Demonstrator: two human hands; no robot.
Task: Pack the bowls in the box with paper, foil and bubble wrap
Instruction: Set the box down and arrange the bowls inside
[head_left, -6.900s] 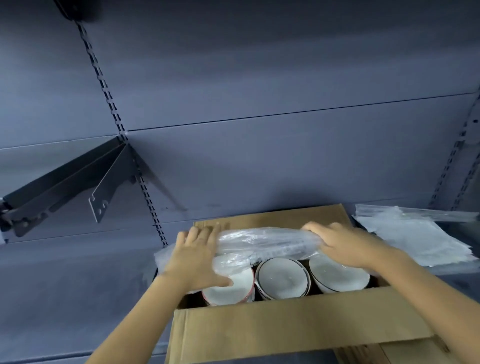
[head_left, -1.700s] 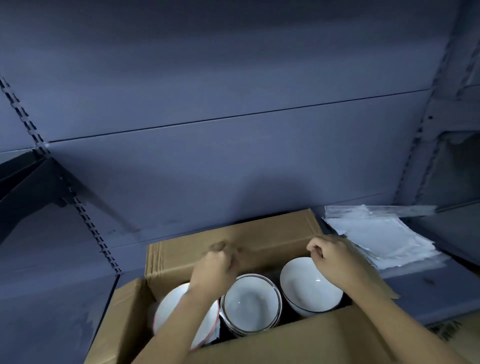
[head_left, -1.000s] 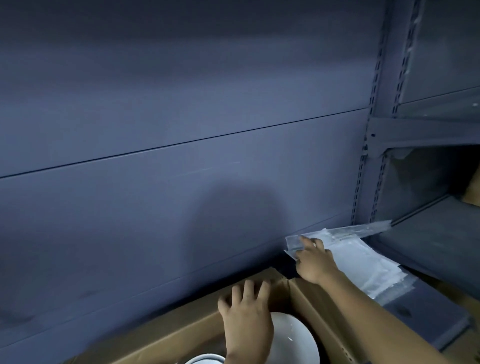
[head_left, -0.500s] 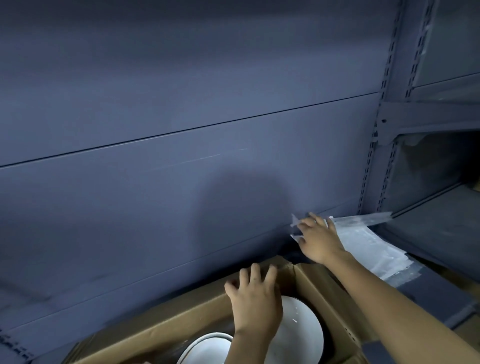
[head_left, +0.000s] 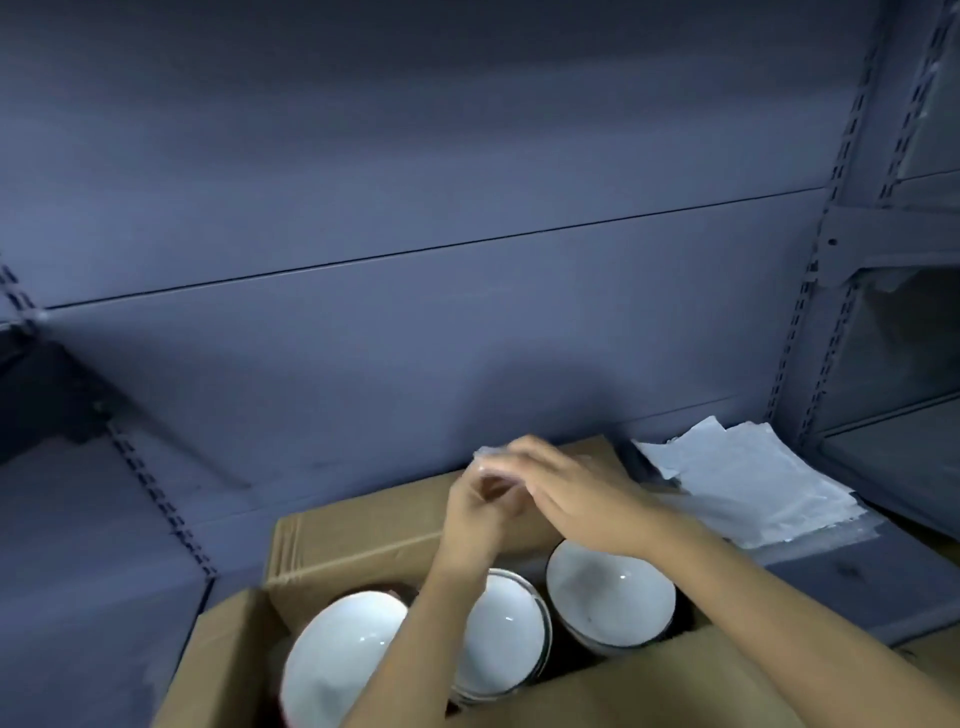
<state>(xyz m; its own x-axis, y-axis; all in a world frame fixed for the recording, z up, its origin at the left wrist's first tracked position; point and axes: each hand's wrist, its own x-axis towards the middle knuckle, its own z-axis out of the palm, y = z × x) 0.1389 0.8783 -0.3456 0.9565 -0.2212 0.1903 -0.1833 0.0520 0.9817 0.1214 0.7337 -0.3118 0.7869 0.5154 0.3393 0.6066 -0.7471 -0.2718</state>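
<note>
The left hand (head_left: 475, 514) and right hand (head_left: 582, 499) meet above the far wall of the open brown cardboard box (head_left: 363, 540). Left grip: fingers curled, pinched on the edge of a thin clear plastic sheet (head_left: 491, 457). Right grip: fingers extended and nearly flat, laid across the left fingers; motion blur prevents telling whether it clamps the sheet or only touches it.

Below the grip and to its left, a white ceramic bowl (head_left: 337, 654) sits in the box, tilted toward the camera. Directly below the grip, behind the left forearm, stands a second white bowl with a dark rim line (head_left: 504, 639). Below the grip and to its right stands a third white bowl (head_left: 613, 592), partly covered by the right wrist. All three are inside the box, side by side in one row.

The box rests on a grey-blue metal shelf (head_left: 857, 582). To the right of the grip, a stack of white and clear wrapping sheets (head_left: 748, 483) lies on that shelf, just beside the box. Behind the grip rises the grey-blue panelled back wall (head_left: 415, 182), with slotted uprights (head_left: 810, 291) on the right.
</note>
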